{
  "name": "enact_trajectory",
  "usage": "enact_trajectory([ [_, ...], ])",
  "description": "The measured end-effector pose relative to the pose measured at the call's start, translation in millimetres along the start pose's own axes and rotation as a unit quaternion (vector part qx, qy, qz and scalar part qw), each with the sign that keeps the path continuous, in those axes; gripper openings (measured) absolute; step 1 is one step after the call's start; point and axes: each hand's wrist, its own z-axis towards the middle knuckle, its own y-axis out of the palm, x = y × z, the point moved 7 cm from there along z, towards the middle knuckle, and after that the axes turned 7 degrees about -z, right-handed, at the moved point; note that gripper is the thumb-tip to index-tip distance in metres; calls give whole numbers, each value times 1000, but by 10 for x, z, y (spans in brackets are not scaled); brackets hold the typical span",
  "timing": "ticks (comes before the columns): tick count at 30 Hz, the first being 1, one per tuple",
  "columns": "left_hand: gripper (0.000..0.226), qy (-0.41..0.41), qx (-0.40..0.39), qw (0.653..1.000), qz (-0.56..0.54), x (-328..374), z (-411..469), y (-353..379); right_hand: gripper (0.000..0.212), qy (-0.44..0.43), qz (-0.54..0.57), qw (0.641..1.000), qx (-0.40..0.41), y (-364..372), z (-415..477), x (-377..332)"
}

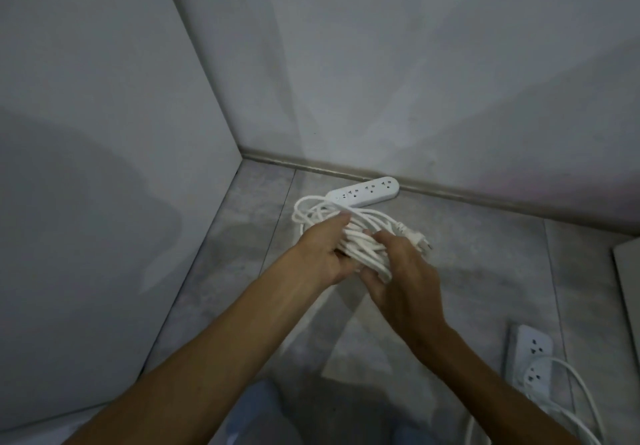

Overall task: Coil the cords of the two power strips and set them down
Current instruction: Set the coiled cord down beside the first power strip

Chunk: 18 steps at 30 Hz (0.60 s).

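A white power strip lies on the floor against the far wall's skirting. Its white cord is gathered into a coil held between both hands just in front of the strip. My left hand grips the coil from the left, thumb over the loops. My right hand grips it from the right. The plug sticks out beyond my right hand. A second white power strip lies at the lower right with its loose cord arching over it.
Grey walls meet in a corner at the far left of the tiled floor. A flat pale panel edge shows at the right border. My knees in blue fabric are at the bottom.
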Motion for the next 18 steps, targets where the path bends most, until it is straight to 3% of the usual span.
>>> enact_trajectory([
  [2,31,23,-32,999,21,100,-7,0,54,32,40,999,6,-31,82,114],
  [4,42,51,-42,990,121,190,28,-143,43,85,89,992,5,-76,197,258],
  [7,46,154,34,965,209,240,105,-538,33,99,114,988,33,-160,367,391],
  [8,43,201,68,947,241,215,135,-668,31,108,117,986,41,-179,403,440],
  [10,43,262,101,876,392,37,318,-878,30,149,131,979,45,-176,431,577],
  [13,68,268,78,782,557,-354,692,-1058,27,227,186,955,30,-106,417,751],
  [16,88,241,76,722,644,-648,901,-1100,22,282,249,926,32,-35,385,867],
  [18,92,271,68,709,648,-735,878,-1093,20,307,269,913,34,-21,355,925],
])
